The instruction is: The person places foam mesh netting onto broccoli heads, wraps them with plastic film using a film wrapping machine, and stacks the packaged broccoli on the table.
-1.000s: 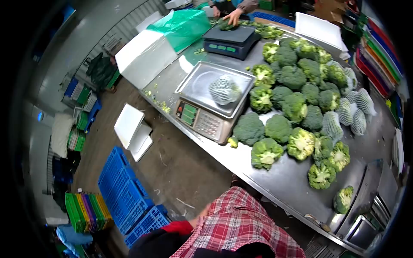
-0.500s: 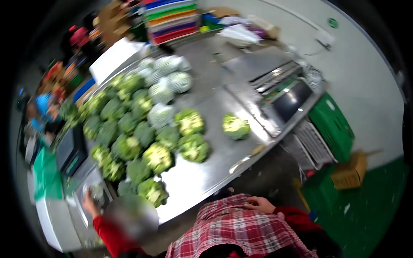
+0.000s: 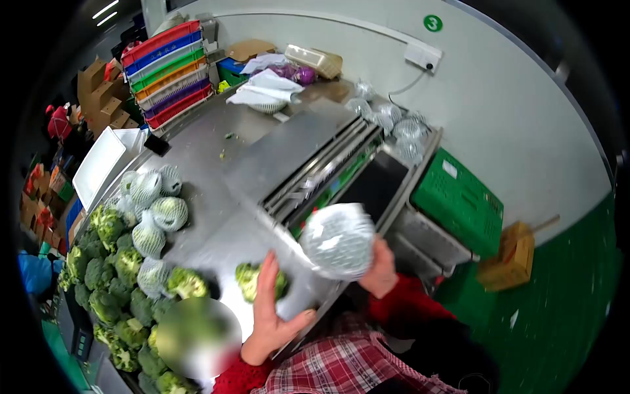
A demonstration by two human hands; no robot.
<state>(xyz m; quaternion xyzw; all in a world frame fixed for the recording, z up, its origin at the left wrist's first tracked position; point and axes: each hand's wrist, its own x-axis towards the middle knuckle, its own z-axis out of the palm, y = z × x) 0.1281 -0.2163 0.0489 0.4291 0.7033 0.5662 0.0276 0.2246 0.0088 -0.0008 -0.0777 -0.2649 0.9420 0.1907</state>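
Above the near edge of the steel table (image 3: 213,220), seen from the head view, a round, shiny netted bundle (image 3: 338,241) is up off the surface, clamped in the right hand (image 3: 380,270), so that hand alone seems to bear it. The left hand (image 3: 270,327) is empty, fingers spread beside a loose broccoli head (image 3: 249,281).

Produce-packing workroom: loose green broccoli heads (image 3: 105,302) at eight o'clock, stacked multicoloured plastic crates (image 3: 172,75) at eleven, a stainless-steel wrapping machine (image 3: 328,177) near centre.
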